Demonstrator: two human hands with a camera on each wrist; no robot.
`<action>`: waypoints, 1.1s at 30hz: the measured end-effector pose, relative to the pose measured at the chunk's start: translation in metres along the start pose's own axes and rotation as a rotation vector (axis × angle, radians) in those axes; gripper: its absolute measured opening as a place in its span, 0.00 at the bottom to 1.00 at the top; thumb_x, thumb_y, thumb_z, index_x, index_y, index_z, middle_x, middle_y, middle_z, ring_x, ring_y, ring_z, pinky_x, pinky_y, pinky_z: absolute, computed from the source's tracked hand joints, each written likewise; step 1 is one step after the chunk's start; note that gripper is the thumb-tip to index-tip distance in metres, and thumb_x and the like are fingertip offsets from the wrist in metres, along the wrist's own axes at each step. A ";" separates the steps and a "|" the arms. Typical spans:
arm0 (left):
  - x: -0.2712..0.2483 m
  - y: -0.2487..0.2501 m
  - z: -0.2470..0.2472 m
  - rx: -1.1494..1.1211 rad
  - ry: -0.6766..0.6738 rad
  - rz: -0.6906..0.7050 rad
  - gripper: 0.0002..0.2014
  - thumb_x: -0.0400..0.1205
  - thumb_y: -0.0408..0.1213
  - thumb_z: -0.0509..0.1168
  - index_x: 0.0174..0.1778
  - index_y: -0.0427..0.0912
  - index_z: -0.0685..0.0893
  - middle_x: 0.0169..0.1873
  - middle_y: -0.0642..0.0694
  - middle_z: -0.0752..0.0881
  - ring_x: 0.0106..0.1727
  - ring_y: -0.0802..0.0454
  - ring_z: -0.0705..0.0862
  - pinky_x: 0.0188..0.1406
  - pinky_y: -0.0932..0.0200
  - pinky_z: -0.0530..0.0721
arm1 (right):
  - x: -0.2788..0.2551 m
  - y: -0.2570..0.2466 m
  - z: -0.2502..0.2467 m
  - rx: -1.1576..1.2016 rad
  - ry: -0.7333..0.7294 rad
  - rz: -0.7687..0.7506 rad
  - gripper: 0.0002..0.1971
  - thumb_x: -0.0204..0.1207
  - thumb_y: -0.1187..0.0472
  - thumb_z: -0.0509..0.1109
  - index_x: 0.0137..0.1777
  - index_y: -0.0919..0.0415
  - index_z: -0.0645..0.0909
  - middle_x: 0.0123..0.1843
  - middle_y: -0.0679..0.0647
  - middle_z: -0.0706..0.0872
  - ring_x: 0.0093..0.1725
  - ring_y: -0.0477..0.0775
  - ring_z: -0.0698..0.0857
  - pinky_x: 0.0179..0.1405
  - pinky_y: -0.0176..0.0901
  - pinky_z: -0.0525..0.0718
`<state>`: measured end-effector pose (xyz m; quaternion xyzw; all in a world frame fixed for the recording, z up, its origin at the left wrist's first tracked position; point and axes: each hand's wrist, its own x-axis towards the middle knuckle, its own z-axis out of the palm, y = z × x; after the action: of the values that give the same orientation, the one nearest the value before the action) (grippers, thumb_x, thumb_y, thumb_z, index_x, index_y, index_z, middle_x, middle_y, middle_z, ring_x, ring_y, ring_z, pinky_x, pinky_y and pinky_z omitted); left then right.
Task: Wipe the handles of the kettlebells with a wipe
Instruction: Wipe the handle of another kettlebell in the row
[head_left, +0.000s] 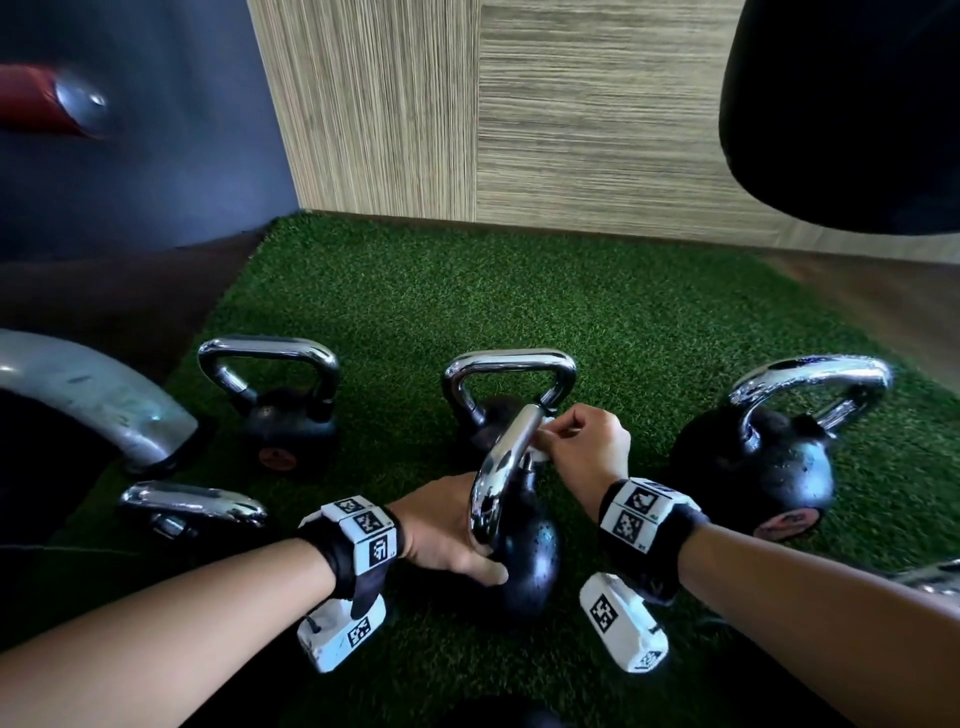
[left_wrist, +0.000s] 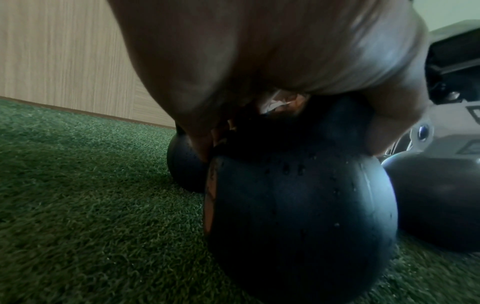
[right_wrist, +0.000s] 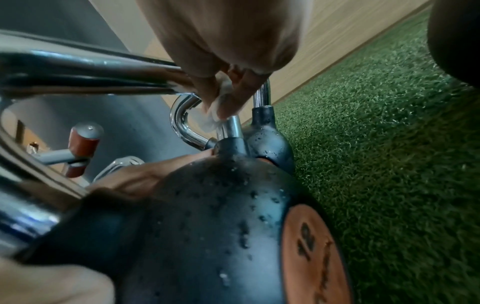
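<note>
A black kettlebell (head_left: 527, 564) with a chrome handle (head_left: 501, 462) stands on the green turf (head_left: 597, 301) right in front of me. My left hand (head_left: 457, 540) grips its round body just below the handle, thumb on the near side and fingers round the far side. My right hand (head_left: 558, 439) pinches a small white wipe (head_left: 540, 453) against the far leg of the handle. In the right wrist view the wipe (right_wrist: 213, 115) sits between my fingertips (right_wrist: 228, 107) where that leg meets the body (right_wrist: 207, 226). The left wrist view shows mostly my palm over the wet ball (left_wrist: 298, 216).
More kettlebells stand around: back left (head_left: 283, 421), directly behind (head_left: 506, 374), right (head_left: 758, 462), and a handle at near left (head_left: 192, 506). A grey curved machine part (head_left: 93, 400) lies left. A black bag (head_left: 852, 104) hangs top right. A wood wall borders the turf.
</note>
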<state>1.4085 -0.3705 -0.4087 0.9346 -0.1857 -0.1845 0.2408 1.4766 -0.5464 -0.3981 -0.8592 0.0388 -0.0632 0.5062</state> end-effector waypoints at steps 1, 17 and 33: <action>-0.002 0.003 0.000 -0.007 0.020 -0.010 0.16 0.70 0.60 0.79 0.34 0.70 0.74 0.35 0.65 0.76 0.42 0.62 0.79 0.55 0.59 0.79 | 0.001 0.000 0.001 -0.011 -0.006 0.020 0.09 0.63 0.61 0.87 0.33 0.57 0.88 0.36 0.48 0.91 0.39 0.52 0.89 0.42 0.46 0.89; -0.039 0.006 0.023 0.111 0.206 0.219 0.41 0.68 0.54 0.82 0.77 0.52 0.74 0.72 0.55 0.77 0.64 0.68 0.70 0.73 0.68 0.71 | -0.019 0.009 -0.012 -0.026 -0.414 0.213 0.11 0.71 0.75 0.77 0.35 0.62 0.80 0.38 0.65 0.90 0.32 0.64 0.92 0.39 0.62 0.94; -0.070 0.047 -0.045 0.207 0.205 0.046 0.30 0.67 0.78 0.69 0.40 0.52 0.84 0.35 0.56 0.88 0.37 0.60 0.86 0.41 0.57 0.86 | 0.019 -0.053 -0.053 -0.700 -0.740 -0.755 0.26 0.72 0.72 0.69 0.66 0.48 0.88 0.61 0.50 0.90 0.60 0.48 0.85 0.71 0.47 0.82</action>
<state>1.3553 -0.3610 -0.3292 0.9639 -0.1994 -0.0626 0.1648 1.4881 -0.5686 -0.3248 -0.8933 -0.4263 0.0802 0.1180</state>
